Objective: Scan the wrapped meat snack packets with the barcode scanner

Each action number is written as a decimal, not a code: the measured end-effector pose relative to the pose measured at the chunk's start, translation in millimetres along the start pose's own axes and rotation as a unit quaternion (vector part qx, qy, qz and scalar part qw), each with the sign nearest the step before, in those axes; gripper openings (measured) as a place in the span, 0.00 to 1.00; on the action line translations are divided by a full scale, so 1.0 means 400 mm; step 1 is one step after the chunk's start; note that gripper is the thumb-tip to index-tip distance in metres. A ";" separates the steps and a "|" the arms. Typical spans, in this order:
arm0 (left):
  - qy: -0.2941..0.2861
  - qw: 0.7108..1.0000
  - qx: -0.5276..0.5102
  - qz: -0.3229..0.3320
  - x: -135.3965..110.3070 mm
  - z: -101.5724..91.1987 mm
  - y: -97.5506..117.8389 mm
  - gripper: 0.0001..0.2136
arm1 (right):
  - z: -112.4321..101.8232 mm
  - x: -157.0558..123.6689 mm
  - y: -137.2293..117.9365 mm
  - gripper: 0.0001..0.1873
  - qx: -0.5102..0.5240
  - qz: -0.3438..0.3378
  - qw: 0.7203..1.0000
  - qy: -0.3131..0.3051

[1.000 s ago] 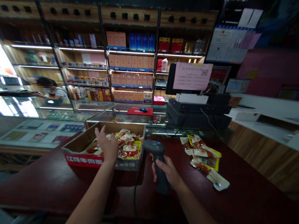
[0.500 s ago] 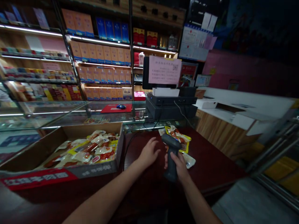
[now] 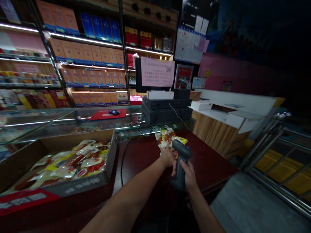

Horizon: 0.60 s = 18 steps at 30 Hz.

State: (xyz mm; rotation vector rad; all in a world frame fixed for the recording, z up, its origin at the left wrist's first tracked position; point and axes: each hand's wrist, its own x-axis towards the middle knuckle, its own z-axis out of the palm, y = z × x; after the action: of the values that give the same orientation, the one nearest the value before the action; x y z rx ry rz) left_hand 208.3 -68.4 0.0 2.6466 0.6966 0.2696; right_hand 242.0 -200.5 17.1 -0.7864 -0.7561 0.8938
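Observation:
My right hand [image 3: 190, 173] grips the handle of a dark grey barcode scanner [image 3: 180, 174], held upright over the dark red tabletop with a small blue light on its head. Just left of it, my left hand [image 3: 167, 158] is at the near edge of a pile of snack packets [image 3: 170, 137], its fingers bent on a clear-wrapped packet of reddish-brown food. The scanner's head and the hand itself partly hide these fingers. At the left stands an open cardboard box [image 3: 112, 152] holding several similar packets [image 3: 75, 160].
A black cable [image 3: 122, 161] curves over the tabletop beside the box. Behind, a glass counter carries a red mat [image 3: 97, 115] with a mouse [image 3: 114, 112], and a cash drawer [image 3: 167, 113] under a screen with a pink notice [image 3: 157, 72]. Metal railings [image 3: 274, 161] stand at the right.
My left hand has moved forward and right from bare tabletop onto the snack packets. The white packet right of the scanner no longer shows there. The view has swung right.

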 end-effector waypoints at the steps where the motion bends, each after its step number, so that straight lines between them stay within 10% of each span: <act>1: 0.001 0.999 0.046 -0.010 -0.012 -0.003 -0.010 0.23 | -0.006 0.003 0.004 0.15 0.005 0.002 1.000 0.004; 18: 0.126 0.961 0.087 -0.229 -0.226 -0.127 -0.265 0.30 | 0.018 0.036 0.093 0.17 -0.011 0.067 0.997 -0.024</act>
State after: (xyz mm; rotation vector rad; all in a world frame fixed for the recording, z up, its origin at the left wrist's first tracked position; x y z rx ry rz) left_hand 70.7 -13.2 -5.8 2.5349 1.4459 0.4309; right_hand 228.4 -171.2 -7.0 -0.8452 -0.7627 1.0279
